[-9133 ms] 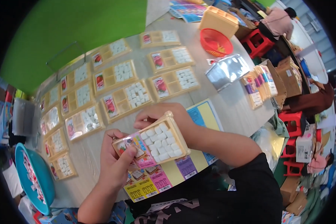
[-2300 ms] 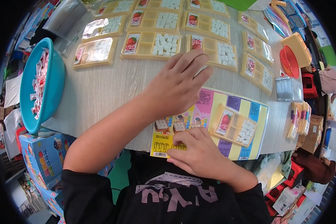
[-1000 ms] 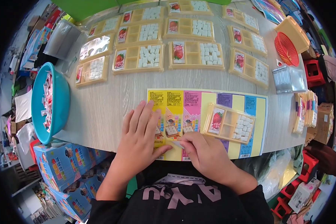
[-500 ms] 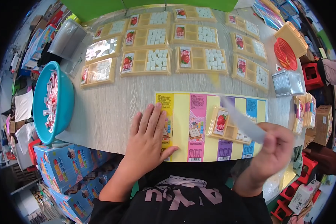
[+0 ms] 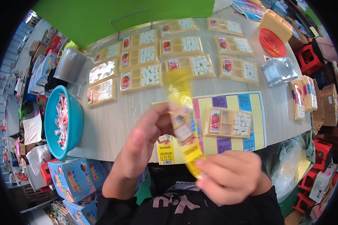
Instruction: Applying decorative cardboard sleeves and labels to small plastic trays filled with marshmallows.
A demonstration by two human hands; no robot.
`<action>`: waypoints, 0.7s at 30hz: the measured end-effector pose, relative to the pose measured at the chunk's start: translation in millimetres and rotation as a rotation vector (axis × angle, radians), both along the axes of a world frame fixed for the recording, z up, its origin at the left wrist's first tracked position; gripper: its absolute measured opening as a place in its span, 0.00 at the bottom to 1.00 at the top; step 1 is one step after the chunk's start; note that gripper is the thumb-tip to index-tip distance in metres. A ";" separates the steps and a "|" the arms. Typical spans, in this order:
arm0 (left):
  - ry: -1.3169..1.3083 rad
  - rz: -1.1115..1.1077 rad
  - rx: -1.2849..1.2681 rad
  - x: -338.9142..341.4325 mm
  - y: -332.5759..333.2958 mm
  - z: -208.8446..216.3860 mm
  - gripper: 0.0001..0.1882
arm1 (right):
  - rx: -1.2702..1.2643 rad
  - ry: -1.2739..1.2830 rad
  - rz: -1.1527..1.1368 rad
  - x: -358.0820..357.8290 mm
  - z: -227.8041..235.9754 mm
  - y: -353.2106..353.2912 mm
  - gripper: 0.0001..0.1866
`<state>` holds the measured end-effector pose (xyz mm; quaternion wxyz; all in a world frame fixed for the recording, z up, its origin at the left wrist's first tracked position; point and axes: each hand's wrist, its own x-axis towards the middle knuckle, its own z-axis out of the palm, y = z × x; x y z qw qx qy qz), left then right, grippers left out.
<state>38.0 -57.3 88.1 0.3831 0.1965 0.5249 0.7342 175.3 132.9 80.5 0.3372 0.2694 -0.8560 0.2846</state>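
A long yellow sticker strip (image 5: 186,127) hangs aslant in front of me, its printed face toward me and blurred. My right hand (image 5: 233,174) pinches its lower end. Half curled, my left hand (image 5: 141,138) is at the strip's left edge; its fingertips go behind the strip and are hidden, while the thumb stands apart. Under both lies a sticker sheet (image 5: 233,144) with pink, purple, blue and yellow printed strips on pale yellow backing. A beige compartment tray (image 5: 228,123) lies on the sheet, holding a strawberry packet and white cubes.
Several similar filled trays (image 5: 141,77) stand in rows across the far table. A teal basin (image 5: 77,123) of small wrapped packets is at the left. On the right are a red basket (image 5: 272,43), a stack of clear lids (image 5: 278,71) and labelled trays (image 5: 303,97) stacked on edge.
The yellow strip has come left with my right hand and now shows its printed face. My left hand has risen off the sheet to the strip. The view has tilted and shifted.
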 end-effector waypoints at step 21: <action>0.244 0.081 -0.186 -21.4 33.9 -16.2 0.12 | -0.294 -0.083 0.040 20.3 -42.4 6.0 0.12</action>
